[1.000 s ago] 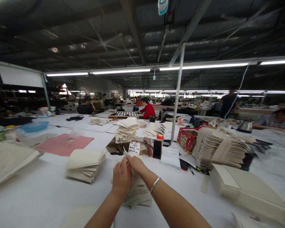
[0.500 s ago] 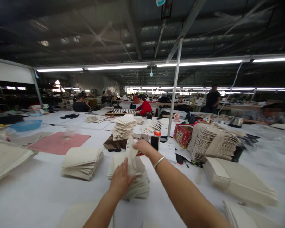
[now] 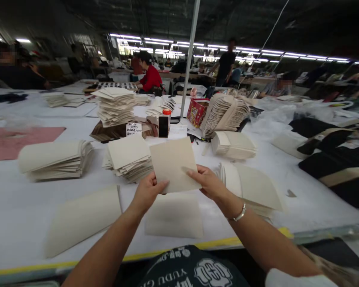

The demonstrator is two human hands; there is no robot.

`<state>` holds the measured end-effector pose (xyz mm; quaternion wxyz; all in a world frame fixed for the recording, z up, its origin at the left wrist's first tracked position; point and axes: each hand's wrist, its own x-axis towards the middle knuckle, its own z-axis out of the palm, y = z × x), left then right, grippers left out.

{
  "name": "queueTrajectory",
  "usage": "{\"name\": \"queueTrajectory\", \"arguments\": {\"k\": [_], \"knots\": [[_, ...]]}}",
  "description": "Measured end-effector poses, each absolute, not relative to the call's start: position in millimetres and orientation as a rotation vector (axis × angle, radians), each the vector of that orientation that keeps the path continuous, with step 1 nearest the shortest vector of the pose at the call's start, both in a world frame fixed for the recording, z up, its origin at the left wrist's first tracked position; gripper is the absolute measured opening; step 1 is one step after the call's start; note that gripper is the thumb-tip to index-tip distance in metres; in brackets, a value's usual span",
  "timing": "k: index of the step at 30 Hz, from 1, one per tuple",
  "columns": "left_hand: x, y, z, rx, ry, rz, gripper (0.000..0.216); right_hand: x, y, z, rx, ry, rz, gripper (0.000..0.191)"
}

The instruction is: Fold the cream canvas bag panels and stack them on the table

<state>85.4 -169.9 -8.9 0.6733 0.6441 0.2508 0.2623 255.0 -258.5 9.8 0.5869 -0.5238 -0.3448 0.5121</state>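
Observation:
A squarish cream fabric piece (image 3: 175, 161) is held up between both hands. My left hand (image 3: 148, 191) pinches its lower left corner, thumb on top. At the right edge, my right hand (image 3: 208, 181) grips it with the thumb across its face. Beneath it on the white table (image 3: 131, 243), another cream piece (image 3: 173, 217) lies flat. A larger cream piece (image 3: 83, 219) is to the left, near the front. Just behind my left hand sits a stack of cream pieces (image 3: 128, 153).
More cream stacks stand left (image 3: 55, 155) and right (image 3: 257, 187). Farther back are a tall cream pile (image 3: 115, 105), a phone (image 3: 163, 126), a red box (image 3: 196, 111) and a metal pole (image 3: 190, 59). Black fabric (image 3: 338, 167) lies right. A person in red (image 3: 151, 77) is beyond.
My hands have come back from the middle stack toward me with a cream piece held between them. My left hand has left the stack. The view has tilted down.

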Motion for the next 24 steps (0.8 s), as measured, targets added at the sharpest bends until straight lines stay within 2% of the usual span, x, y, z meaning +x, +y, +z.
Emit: {"name": "queueTrajectory", "arguments": {"k": [4,7,13,19,24], "knots": [[85.6,-191.7,-47.2,1.638,0.656,0.458,0.038,271.3,-289.7,-26.3,-1.361,-0.804,1.357,0.036],[65.5,-194.7,-78.7,2.082,0.664,0.442,0.041,284.5,-306.5,-45.7,-1.442,-0.779,1.280,0.032],[38.2,-186.0,-132.4,2.692,0.449,0.197,0.028,287.3,-327.6,-75.1,-1.313,-0.494,1.269,0.033],[45.1,-183.3,-134.9,2.795,0.560,0.348,0.027,271.9,-317.6,-90.4,-1.290,-0.549,1.277,0.037],[15.5,-206.9,-131.6,2.839,0.401,0.554,0.028,262.9,-313.3,-101.8,-1.271,-0.542,1.367,0.032]]}}
